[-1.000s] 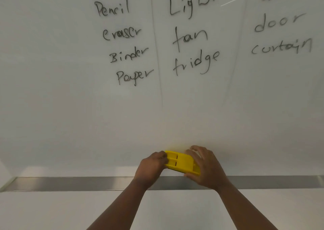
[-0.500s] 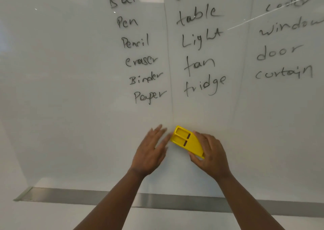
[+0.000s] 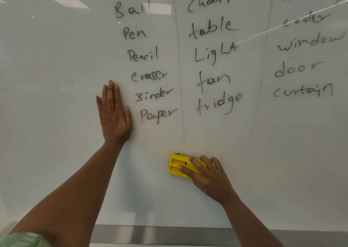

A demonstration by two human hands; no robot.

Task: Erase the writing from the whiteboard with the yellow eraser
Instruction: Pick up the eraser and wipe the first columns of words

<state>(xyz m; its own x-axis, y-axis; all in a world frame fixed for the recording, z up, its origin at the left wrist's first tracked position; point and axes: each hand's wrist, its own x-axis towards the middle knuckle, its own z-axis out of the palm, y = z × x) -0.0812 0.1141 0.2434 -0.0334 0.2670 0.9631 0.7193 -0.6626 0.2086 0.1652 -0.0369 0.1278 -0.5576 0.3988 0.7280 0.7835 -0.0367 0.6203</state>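
A whiteboard fills the view, with three columns of black handwritten words on its upper half. My right hand presses the yellow eraser flat against the board, below the words and under the faint line between the left and middle columns. My left hand lies flat on the board with fingers together, pointing up, just left of the words "Binder" and "Paper". It holds nothing.
A metal tray rail runs along the bottom edge of the board. Ceiling lights reflect in the upper left of the board. A green sleeve shows at the lower left corner.
My left hand let go of the eraser and moved up and left to rest flat on the board. My right hand lifted the eraser from the tray and holds it alone against the board.
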